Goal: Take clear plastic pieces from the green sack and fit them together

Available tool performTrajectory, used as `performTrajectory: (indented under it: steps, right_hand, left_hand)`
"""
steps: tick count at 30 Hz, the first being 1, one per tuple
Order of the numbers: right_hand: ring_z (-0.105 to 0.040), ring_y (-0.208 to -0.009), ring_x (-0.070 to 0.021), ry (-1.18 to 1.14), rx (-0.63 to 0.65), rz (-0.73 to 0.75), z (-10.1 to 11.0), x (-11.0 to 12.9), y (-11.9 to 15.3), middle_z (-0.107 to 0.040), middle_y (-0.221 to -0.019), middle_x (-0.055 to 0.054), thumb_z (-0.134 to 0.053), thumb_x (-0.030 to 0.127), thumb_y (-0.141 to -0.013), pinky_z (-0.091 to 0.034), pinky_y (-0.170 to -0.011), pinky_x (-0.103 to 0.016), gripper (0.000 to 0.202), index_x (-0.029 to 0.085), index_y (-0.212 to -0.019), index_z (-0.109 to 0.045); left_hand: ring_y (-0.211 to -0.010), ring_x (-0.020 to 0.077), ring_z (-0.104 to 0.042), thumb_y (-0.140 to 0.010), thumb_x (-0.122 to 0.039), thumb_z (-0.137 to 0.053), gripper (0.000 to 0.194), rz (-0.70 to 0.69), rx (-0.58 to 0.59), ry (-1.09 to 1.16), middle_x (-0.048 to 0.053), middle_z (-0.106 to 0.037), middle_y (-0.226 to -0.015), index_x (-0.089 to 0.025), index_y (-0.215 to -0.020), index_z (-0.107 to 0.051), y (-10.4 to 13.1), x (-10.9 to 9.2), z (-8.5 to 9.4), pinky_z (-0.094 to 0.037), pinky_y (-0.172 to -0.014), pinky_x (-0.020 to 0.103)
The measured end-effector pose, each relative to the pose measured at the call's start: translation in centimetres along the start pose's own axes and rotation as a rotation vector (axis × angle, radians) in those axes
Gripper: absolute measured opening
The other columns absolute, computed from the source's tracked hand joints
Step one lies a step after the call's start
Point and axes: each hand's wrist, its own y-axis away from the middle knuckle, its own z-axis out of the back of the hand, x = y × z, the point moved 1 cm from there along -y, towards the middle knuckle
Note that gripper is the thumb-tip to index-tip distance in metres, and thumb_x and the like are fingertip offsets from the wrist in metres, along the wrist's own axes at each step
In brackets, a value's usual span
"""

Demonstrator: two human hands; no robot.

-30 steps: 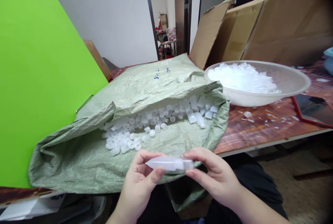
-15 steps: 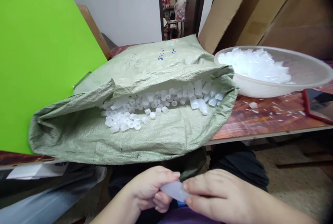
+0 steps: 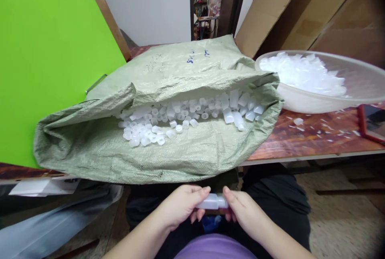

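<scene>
Low over my lap, my left hand and my right hand both grip one small translucent plastic bottle, held sideways between their fingertips. Just beyond them, a green woven sack lies open on the wooden table. Its mouth is full of several loose translucent bottles. To the right stands a wide translucent bowl heaped with more plastic pieces.
A bright green board leans at the left. Large cardboard boxes stand behind the bowl. Small plastic scraps litter the tabletop, and a red-edged phone lies at the right edge. An open doorway shows at the back.
My hands came down from in front of the sack to my lap with the bottle. Most of the bottle now sits inside my left hand. The view tilted downward.
</scene>
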Motion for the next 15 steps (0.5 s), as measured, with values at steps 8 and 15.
performTrajectory:
  steps: [8, 15]
  right_hand:
    - [-0.06, -0.064, -0.0147, 0.083, 0.074, 0.139, -0.8, -1.1, 0.5, -0.064, -0.072, -0.006, -0.034, 0.045, -0.089, -0.049, -0.06, -0.026, 0.04, 0.016, -0.088, -0.06]
    - [-0.059, -0.062, -0.0139, 0.139, 0.065, 0.179, -0.8, -0.8, 0.3, -0.062, -0.068, -0.004, -0.022, 0.041, -0.092, -0.047, -0.062, -0.027, 0.047, 0.016, -0.08, -0.06]
  left_hand:
    - [-0.032, 0.0055, -0.032, -0.073, -0.06, -0.051, 0.051, 0.077, -0.087, 0.068, -0.004, -0.043, -0.037, -0.013, -0.053, -0.049, -0.3, 1.4, 0.7, -0.022, -0.038, 0.022]
    - [-0.03, 0.0051, -0.028, -0.07, -0.059, -0.057, 0.045, 0.2, 0.011, 0.197, -0.008, -0.038, -0.037, -0.015, -0.063, -0.048, -0.3, 2.5, 0.3, -0.022, -0.036, 0.021]
